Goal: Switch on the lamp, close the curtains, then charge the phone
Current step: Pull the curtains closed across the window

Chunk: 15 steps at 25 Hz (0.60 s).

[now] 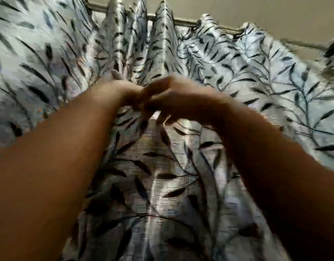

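Pale grey-blue curtains (238, 72) with a dark leaf print fill the whole view, hanging in folds from a metal rod (185, 21) near the top. Both my arms reach up to the middle folds. My left hand (122, 85) is pushed into the cloth, with one fingertip showing above a fold. My right hand (173, 95) is closed over a fold of the curtain right beside my left wrist. The frame is blurred by motion. Neither the lamp nor the phone is in view.
A plain beige wall or ceiling (256, 10) shows above the rod at the top right. The curtain cloth hangs close in front of me on all sides.
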Each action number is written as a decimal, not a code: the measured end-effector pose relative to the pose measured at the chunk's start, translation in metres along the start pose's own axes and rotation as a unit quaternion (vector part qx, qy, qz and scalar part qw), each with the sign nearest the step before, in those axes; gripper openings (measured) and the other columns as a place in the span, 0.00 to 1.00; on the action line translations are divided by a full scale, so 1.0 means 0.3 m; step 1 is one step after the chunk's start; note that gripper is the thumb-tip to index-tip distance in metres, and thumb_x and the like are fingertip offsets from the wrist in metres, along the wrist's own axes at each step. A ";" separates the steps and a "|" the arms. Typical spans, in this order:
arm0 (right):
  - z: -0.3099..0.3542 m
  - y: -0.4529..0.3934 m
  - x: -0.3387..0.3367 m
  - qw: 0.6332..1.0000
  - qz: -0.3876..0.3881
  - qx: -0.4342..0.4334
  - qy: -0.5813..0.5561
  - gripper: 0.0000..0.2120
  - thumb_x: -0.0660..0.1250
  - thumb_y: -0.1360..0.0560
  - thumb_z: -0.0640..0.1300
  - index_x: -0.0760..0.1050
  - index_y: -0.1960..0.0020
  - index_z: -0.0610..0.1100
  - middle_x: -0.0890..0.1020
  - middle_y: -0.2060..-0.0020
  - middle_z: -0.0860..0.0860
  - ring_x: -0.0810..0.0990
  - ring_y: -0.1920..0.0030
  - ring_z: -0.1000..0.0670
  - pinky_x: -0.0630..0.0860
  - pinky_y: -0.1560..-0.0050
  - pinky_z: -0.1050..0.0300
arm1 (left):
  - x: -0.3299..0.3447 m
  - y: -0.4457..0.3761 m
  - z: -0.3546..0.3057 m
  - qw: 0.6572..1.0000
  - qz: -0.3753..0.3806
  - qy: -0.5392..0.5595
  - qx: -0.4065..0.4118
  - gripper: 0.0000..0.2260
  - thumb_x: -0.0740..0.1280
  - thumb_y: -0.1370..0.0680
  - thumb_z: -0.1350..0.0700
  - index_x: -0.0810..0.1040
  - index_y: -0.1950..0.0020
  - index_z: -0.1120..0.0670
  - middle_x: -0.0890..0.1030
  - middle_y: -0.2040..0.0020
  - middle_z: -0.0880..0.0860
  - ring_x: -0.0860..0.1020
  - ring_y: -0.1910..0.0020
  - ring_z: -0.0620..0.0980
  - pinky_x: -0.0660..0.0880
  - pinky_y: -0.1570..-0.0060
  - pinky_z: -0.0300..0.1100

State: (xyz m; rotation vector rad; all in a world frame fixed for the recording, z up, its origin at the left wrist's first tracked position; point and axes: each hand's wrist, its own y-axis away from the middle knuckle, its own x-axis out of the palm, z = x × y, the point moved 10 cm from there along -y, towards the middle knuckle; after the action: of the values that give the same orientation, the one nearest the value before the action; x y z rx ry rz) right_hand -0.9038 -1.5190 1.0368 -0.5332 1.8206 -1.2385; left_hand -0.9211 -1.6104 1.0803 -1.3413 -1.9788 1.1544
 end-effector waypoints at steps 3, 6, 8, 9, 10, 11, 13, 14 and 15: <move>-0.255 0.139 -0.422 0.967 -0.234 0.059 0.078 0.07 0.66 0.25 0.45 0.81 0.51 0.48 0.84 0.55 0.47 0.79 0.58 0.49 0.75 0.58 0.57 | 0.203 0.089 -0.055 0.937 -0.077 -0.324 0.106 0.46 0.53 0.29 0.25 0.48 0.21 0.54 0.49 0.22 0.64 0.52 0.26 0.70 0.54 0.29 0.65; -0.641 0.342 -0.685 0.888 -0.250 0.195 0.333 0.16 0.63 0.29 0.52 0.77 0.42 0.55 0.81 0.44 0.47 0.79 0.44 0.43 0.75 0.42 0.50 | 0.686 0.223 -0.188 0.879 -0.078 -0.383 0.274 0.39 0.49 0.25 0.28 0.62 0.24 0.54 0.62 0.25 0.62 0.62 0.27 0.62 0.58 0.29 0.55; -0.860 0.486 -0.815 0.836 -0.240 0.214 0.445 0.18 0.62 0.28 0.54 0.75 0.39 0.55 0.79 0.41 0.46 0.77 0.40 0.42 0.71 0.41 0.48 | 0.976 0.277 -0.235 0.855 -0.067 -0.401 0.324 0.38 0.50 0.26 0.28 0.54 0.22 0.49 0.54 0.21 0.55 0.54 0.23 0.59 0.51 0.27 0.55; -0.960 0.580 -0.908 0.803 -0.243 0.228 0.494 0.19 0.61 0.27 0.56 0.74 0.38 0.53 0.78 0.39 0.45 0.76 0.39 0.42 0.70 0.41 0.47 | 1.129 0.300 -0.252 0.842 -0.058 -0.408 0.349 0.39 0.49 0.26 0.27 0.51 0.21 0.47 0.49 0.20 0.54 0.50 0.22 0.58 0.48 0.26 0.56; -1.052 0.676 -0.997 0.777 -0.247 0.249 0.522 0.21 0.60 0.26 0.58 0.72 0.36 0.51 0.77 0.38 0.44 0.75 0.38 0.41 0.70 0.40 0.46 | 1.263 0.328 -0.267 0.827 -0.042 -0.411 0.380 0.39 0.49 0.26 0.27 0.49 0.21 0.47 0.47 0.20 0.53 0.48 0.22 0.58 0.45 0.26 0.57; -1.144 0.773 -1.080 0.757 -0.248 0.279 0.536 0.24 0.59 0.26 0.59 0.70 0.34 0.48 0.75 0.36 0.43 0.74 0.37 0.40 0.69 0.40 0.45 | 1.375 0.352 -0.266 0.818 -0.021 -0.413 0.400 0.39 0.49 0.26 0.28 0.48 0.21 0.47 0.46 0.20 0.54 0.46 0.22 0.57 0.44 0.26 0.58; -1.330 0.996 -1.264 0.716 -0.257 0.356 0.543 0.24 0.59 0.26 0.54 0.68 0.33 0.45 0.74 0.35 0.40 0.73 0.36 0.37 0.70 0.39 0.42 | 1.600 0.409 -0.268 0.807 0.008 -0.392 0.441 0.37 0.49 0.25 0.29 0.48 0.21 0.47 0.47 0.20 0.54 0.45 0.22 0.57 0.43 0.25 0.59; -1.407 1.114 -1.351 0.698 -0.275 0.396 0.529 0.23 0.60 0.27 0.52 0.68 0.34 0.45 0.74 0.36 0.40 0.73 0.36 0.36 0.71 0.39 0.41 | 1.692 0.431 -0.275 0.798 0.011 -0.385 0.464 0.37 0.50 0.25 0.30 0.48 0.21 0.47 0.47 0.20 0.54 0.45 0.22 0.57 0.42 0.25 0.59; -1.474 1.223 -1.412 0.682 -0.290 0.439 0.507 0.23 0.62 0.27 0.51 0.68 0.34 0.45 0.74 0.35 0.40 0.73 0.36 0.36 0.71 0.38 0.41 | 1.758 0.443 -0.272 0.792 0.014 -0.382 0.476 0.37 0.50 0.25 0.30 0.48 0.21 0.47 0.48 0.20 0.54 0.46 0.22 0.57 0.42 0.25 0.58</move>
State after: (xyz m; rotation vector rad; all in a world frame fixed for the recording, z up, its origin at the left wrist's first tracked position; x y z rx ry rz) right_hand -0.9973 -0.8173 0.9446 0.2789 1.4836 -3.0481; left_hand -1.0040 -1.0767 0.9765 -0.3526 -1.3187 2.5081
